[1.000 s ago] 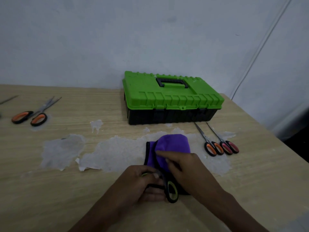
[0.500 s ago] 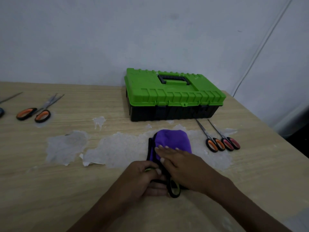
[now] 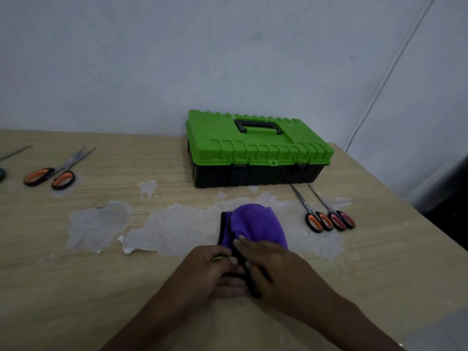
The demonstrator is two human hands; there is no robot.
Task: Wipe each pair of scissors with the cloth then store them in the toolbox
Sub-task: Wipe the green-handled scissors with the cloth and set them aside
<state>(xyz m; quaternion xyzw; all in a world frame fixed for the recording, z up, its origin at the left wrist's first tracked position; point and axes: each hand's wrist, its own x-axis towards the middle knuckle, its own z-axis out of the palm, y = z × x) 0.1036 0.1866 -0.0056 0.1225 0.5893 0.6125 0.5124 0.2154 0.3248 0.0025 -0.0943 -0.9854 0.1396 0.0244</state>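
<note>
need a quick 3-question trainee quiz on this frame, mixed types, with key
1. True or false: the green-lidded black plastic toolbox stands open.
2. The purple cloth with black trim lies: A) on the toolbox lid, B) on the pale wooden table in front of the toolbox, C) inside the toolbox.
3. How many pairs of steel scissors lie side by side just right of the cloth?
Key: 1 false; 2 B; 3 two, the orange-handled pair and the pink-handled pair.

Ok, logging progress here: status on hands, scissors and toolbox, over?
Left hand grips black-handled scissors; right hand presses purple cloth over them. Green toolbox closed, lid bars storing.
</note>
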